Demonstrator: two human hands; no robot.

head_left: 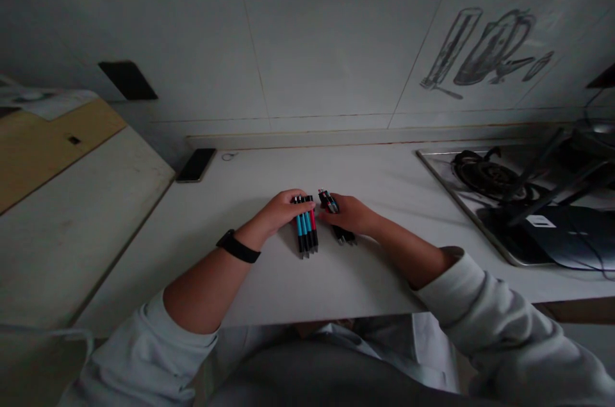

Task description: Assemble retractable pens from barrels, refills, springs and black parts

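Note:
Several pens with blue and red barrels and black grips lie side by side, tips toward me, under my left hand. That hand is closed around them, its thumb across their upper part. My right hand is wrapped around a second bunch of pens, mostly dark, slanting with their tips down and to the right. Its palm and fingers hide the middle of this bunch. A small gap separates the two bunches. Both hands rest at the white countertop.
A phone lies at the back left, with a small ring-shaped item beside it. The gas stove takes up the right side, and a dark flat device rests over its front. A pale cabinet borders the left.

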